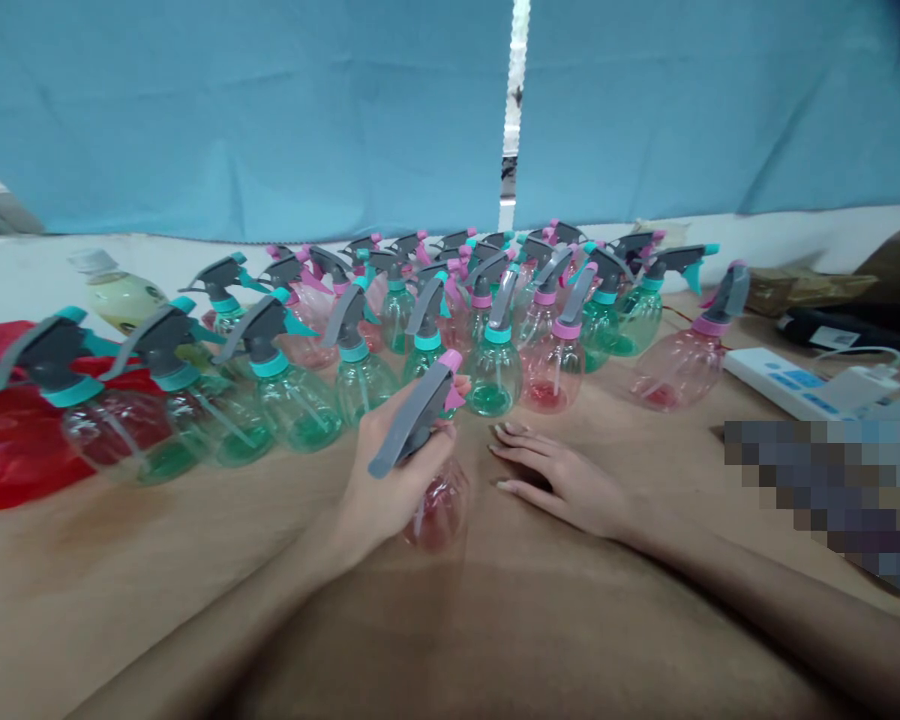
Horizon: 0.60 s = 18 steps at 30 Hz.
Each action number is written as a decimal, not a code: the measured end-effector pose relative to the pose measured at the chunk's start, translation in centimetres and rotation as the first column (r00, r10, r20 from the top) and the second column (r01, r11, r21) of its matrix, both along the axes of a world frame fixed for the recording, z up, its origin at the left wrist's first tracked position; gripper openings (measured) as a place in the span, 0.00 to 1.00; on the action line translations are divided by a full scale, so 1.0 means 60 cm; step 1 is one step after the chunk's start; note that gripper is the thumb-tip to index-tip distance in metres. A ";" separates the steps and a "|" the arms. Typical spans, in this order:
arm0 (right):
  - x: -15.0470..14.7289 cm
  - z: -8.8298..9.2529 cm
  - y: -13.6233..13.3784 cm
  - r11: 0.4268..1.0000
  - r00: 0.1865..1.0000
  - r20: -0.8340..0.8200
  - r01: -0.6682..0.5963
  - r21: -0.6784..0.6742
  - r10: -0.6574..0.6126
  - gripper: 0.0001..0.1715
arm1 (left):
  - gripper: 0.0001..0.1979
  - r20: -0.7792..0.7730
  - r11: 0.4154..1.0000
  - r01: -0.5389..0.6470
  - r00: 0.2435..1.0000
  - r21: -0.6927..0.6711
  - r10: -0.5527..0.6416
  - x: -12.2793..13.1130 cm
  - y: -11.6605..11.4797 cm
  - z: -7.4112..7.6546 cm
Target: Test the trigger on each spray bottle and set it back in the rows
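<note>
Pink-topped spray bottle (440,510) in left hand (390,490), near other bottles (296,410) on the table (495,620), gripped round the neck by curled fingers, with right hand (570,480) loosely spread, apparently empty: seemingly a holding step, calling for steadiness.

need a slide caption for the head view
Left hand gripping a pink-nozzled spray bottle, right hand resting on the table, other spray bottles standing behind.

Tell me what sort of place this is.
Likely a workshop or packing room, though I can't be sure: many spray bottles crowd the table, a power strip lies at right, and blue cloth hangs behind.
</note>
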State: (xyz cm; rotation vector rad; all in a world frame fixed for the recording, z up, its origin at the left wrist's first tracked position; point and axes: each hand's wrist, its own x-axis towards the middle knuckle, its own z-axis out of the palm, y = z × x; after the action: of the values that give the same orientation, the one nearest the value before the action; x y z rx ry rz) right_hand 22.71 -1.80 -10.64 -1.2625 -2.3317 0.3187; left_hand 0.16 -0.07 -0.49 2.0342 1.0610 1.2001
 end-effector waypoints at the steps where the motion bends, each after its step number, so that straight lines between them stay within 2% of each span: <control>1: 0.000 0.001 0.000 1.000 1.000 0.006 0.001 -0.003 -0.001 0.29 | 0.13 0.004 1.000 0.007 1.000 0.004 -0.007 0.000 0.000 0.000; 10: -0.002 0.005 -0.001 1.000 1.000 0.024 0.003 -0.003 -0.003 0.30 | 0.12 -0.019 1.000 0.008 1.000 -0.026 -0.009 -0.001 -0.001 0.000; 18: -0.003 0.002 -0.001 1.000 1.000 0.019 0.001 -0.001 -0.001 0.30 | 0.06 -0.029 1.000 -0.003 1.000 -0.026 0.003 -0.002 0.001 -0.004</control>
State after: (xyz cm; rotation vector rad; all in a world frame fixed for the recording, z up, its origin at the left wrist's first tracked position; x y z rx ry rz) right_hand 22.56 -1.83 -10.53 -1.2725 -2.3474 0.3093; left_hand 0.04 -0.01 -0.72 2.0365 1.0879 1.1566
